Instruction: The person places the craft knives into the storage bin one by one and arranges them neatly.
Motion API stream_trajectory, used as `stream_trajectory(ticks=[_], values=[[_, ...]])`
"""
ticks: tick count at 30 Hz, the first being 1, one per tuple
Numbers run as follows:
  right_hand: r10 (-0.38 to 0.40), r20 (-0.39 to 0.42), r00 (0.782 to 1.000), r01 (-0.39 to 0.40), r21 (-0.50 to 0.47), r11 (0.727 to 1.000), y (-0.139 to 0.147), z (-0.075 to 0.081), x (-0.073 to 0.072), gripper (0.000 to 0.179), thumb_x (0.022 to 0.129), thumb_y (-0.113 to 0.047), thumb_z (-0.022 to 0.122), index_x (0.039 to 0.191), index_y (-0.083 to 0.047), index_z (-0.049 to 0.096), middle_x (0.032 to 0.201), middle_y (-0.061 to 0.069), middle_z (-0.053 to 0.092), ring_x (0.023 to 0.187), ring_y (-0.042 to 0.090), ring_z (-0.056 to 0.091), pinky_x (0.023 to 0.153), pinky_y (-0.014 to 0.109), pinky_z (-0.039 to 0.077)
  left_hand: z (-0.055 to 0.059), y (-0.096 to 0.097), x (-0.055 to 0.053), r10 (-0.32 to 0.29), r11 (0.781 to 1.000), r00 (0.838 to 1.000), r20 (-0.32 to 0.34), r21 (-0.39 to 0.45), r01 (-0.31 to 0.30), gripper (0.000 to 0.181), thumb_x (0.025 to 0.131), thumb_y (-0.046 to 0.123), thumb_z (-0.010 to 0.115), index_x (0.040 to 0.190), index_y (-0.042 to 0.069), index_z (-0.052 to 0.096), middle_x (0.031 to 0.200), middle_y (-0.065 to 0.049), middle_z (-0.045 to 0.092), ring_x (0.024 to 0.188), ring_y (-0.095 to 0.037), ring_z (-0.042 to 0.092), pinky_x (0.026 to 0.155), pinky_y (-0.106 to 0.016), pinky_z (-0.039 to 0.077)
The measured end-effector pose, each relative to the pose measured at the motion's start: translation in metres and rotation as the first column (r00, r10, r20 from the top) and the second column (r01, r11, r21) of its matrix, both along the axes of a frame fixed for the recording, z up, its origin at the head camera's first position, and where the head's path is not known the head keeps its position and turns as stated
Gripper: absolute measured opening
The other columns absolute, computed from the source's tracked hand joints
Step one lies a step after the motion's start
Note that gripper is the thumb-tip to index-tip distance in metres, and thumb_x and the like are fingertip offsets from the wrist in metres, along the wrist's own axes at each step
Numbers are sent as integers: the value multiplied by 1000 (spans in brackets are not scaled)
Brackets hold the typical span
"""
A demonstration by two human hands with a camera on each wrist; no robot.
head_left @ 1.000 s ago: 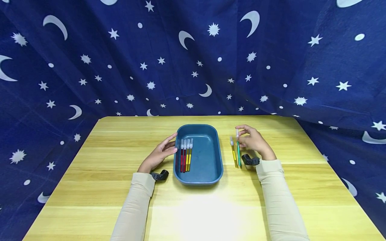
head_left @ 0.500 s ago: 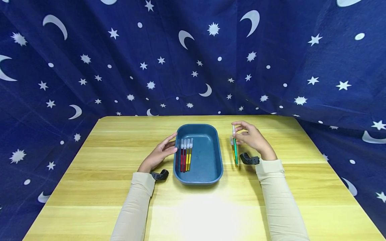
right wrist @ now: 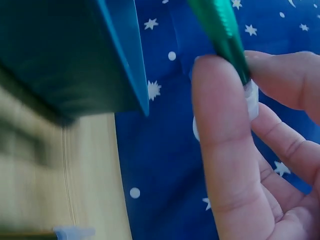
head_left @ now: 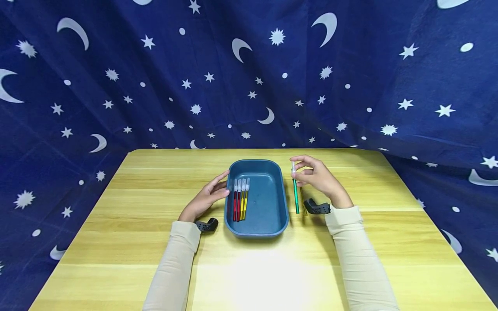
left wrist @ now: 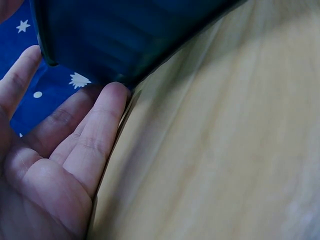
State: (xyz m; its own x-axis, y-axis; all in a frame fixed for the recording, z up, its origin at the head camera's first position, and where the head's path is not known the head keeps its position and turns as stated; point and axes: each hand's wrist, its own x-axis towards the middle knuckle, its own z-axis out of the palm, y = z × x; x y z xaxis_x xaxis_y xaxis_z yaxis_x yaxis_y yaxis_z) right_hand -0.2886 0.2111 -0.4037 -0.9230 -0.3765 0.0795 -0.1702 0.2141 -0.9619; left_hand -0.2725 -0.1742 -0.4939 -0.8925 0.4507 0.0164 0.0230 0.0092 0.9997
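My right hand (head_left: pixel 317 175) pinches a green craft knife (head_left: pixel 295 196) near its clear cap, just right of the blue tray (head_left: pixel 268 235). In the right wrist view, thumb and fingers meet around the base of its knurled green handle (right wrist: pixel 220 32). A yellow craft knife (head_left: pixel 304 203) lies on the table below that hand, partly hidden. My left hand (head_left: pixel 206 198) touches the tray's left side; in the left wrist view its fairly straight fingers (left wrist: pixel 97 127) rest against the outer wall (left wrist: pixel 115 45). Inside the tray, red craft knives (head_left: pixel 236 207) and yellow craft knives (head_left: pixel 243 205) lie side by side at the left.
A light wooden table (head_left: pixel 155 255) carries the tray near its middle. Behind it hangs a dark blue curtain (head_left: pixel 218 86) with moons and stars. Each wrist wears a black camera mount, as on the right wrist (head_left: pixel 317 207).
My right hand has lifted the green craft knife and carried it left toward the tray, past the yellow one. The left hand stays at the tray's left side.
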Motion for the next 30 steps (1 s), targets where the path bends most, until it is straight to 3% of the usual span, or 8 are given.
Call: stream_trajectory(ticks=[9,19,30], values=[[32,0,999,-32,-7,999,-18,3,5,50,99,11,67,146,16,50,115,24,56,86,11,73,80,49,67,1,-1,1,7,1000,1000,-6,-1,-7,71,111,7,58,174,14,25,171,-27,34,159,-43,32,126,-56,34],[79,15,997,-79,10,997,-34,-2,10,52,98,10,70,146,17,51,116,25,55,81,12,70,78,45,67,-4,1,2,-8,1000,1000,5,12,8,71,111,4,57,174,13,24,172,-26,32,160,-42,30,126,-56,34],[120,13,993,-120,48,992,-56,13,8,50,99,8,71,146,11,55,111,19,59,83,13,73,75,38,67,-5,0,-3,-13,999,1000,-1,30,13,70,112,1,55,174,13,25,170,-27,36,159,-41,33,126,-53,35]])
